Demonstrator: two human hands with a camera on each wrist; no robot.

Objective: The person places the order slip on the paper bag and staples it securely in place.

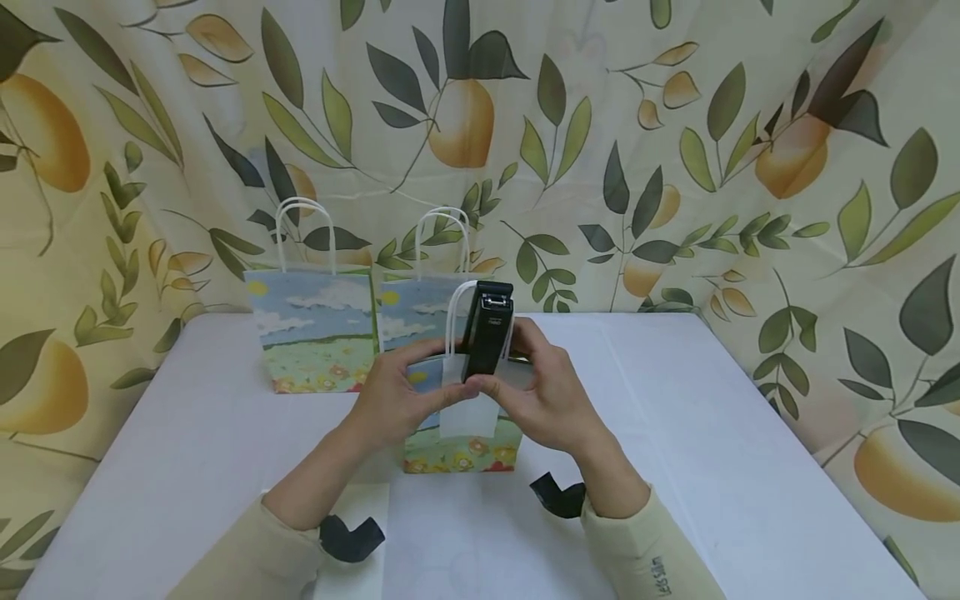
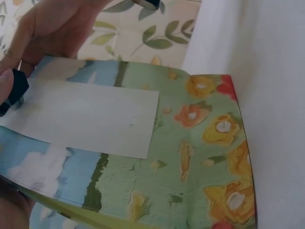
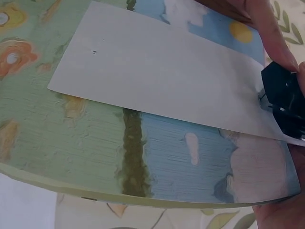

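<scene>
A black stapler (image 1: 489,329) stands upright at the top edge of a small paper gift bag (image 1: 459,457) with a sky and flower-meadow print. My left hand (image 1: 392,398) and right hand (image 1: 553,398) grip it from both sides, thumbs meeting at its lower end and fingers behind the bag. A blank white card (image 2: 95,114) lies flat against the bag's front, its upper end under the stapler's jaw. In the right wrist view, the stapler (image 3: 285,100) overlaps the card's end. White rope handles rise beside the stapler.
Two matching gift bags, one at the left (image 1: 318,333) and one behind the hands (image 1: 420,312), stand at the back of the white table (image 1: 675,433). A pale paper sheet (image 1: 360,575) lies near the front, partly under the left sleeve. A fruit-print curtain (image 1: 562,208) hangs behind.
</scene>
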